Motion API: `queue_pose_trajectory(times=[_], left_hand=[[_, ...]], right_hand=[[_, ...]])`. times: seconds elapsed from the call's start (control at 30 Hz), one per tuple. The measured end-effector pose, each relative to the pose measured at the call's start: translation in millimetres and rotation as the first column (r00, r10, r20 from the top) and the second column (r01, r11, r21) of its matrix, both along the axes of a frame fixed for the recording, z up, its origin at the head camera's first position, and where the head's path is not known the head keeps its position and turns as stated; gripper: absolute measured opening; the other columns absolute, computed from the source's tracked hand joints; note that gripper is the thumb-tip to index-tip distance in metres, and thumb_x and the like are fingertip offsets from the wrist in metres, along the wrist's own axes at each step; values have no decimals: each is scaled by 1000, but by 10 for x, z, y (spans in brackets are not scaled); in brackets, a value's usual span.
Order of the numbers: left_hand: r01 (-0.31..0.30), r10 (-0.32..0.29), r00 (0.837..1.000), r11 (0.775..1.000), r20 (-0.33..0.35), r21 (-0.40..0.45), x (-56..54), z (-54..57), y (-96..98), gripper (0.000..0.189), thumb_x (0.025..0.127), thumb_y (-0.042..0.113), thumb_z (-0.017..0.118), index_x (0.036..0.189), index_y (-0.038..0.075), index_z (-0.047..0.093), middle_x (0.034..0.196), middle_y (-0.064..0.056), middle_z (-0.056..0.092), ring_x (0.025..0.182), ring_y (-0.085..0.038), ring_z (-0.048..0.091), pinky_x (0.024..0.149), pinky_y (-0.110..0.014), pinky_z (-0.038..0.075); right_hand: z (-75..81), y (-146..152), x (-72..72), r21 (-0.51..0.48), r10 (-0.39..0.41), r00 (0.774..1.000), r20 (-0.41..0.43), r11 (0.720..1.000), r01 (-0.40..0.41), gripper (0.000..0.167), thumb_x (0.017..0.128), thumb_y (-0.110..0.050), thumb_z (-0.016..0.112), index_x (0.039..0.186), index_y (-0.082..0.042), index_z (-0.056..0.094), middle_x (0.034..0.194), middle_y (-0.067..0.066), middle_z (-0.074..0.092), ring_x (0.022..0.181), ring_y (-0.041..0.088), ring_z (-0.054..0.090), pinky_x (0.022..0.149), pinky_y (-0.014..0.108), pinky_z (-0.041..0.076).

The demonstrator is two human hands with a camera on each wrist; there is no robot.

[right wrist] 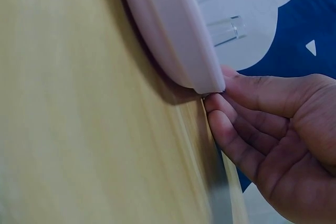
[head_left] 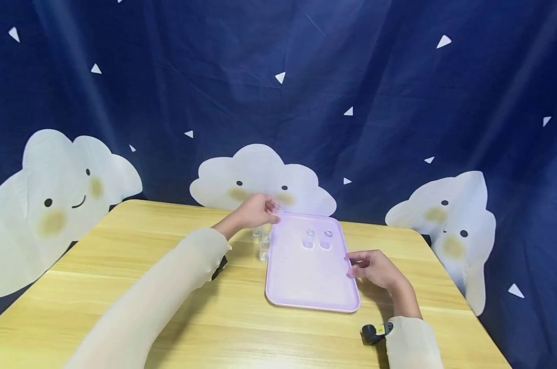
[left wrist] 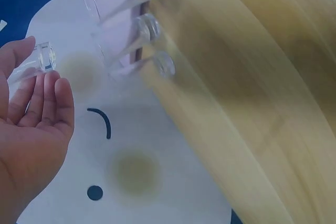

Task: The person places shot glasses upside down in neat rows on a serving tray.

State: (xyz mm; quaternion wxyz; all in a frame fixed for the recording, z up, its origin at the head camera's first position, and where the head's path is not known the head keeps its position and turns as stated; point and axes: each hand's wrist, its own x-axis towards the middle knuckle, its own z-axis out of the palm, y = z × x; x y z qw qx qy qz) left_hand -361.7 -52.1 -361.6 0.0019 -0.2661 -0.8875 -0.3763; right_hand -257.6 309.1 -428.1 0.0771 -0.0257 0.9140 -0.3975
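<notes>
A pinkish-lilac tray (head_left: 313,277) lies on the wooden table. At its far left corner, my left hand (head_left: 256,211) grips a small clear glass (left wrist: 46,57) between thumb and fingers, up above the table. My right hand (head_left: 375,267) pinches the tray's right edge, thumb on top of the rim and fingers beneath, as the right wrist view shows. Two clear glasses stand on the tray's far half, a left one (head_left: 310,233) and a right one (head_left: 328,234). Just left of the tray are several more clear glasses (head_left: 263,251), partly hidden behind my left hand.
The light wooden table (head_left: 204,318) ends close behind the tray. Beyond it hangs a dark blue curtain (head_left: 278,113) with white clouds and triangles. A black wrist camera (head_left: 373,334) sits at my right cuff, low over the table.
</notes>
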Motion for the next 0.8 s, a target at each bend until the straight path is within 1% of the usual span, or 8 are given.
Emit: queue_pose_trajectory(times=[0.13,0.27,0.37,0.6,0.8], left_hand=[[-10,10,1000,1000,10,1,-14,-7,99,28,82,12,83,102,0,68,97,-8,68,93,-20,62,89,-31,54],[-30,29,998,1000,47,9,-17,-19,170,27,81,10,84,99,1,65,98,-8,66,93,-20,61,89,-31,53],[-37,36,998,999,60,9,-25,-35,201,28,82,9,84,101,1,65,99,-8,66,94,-20,61,89,-30,53],[-27,27,998,1000,52,10,-22,-54,243,33,83,8,83,110,-1,67,102,-10,68,97,-22,63,92,-31,53],[-19,19,999,1000,43,2,-16,-60,268,36,83,9,81,115,-2,67,104,-11,68,99,-24,63,94,-34,53]], right_hand=[[-9,0,-10,0,-6,1000,-3,1000,6,43,87,-8,81,128,-3,70,114,10,74,95,22,65,89,41,54],[-17,2,-18,-1,-4,1000,-4,1000,4,44,87,-8,81,129,-3,70,114,10,74,95,21,65,88,39,55],[-21,4,-21,-1,-4,1000,-2,1000,4,44,87,-8,81,129,-3,70,114,10,74,95,21,65,87,39,54],[-18,0,-22,10,3,1000,-9,1000,-3,44,86,-7,81,129,-4,70,111,9,74,94,21,65,84,36,53],[-21,9,-27,12,3,1000,-13,1000,-3,43,86,-6,80,128,-4,71,112,8,74,95,21,65,87,39,54]])
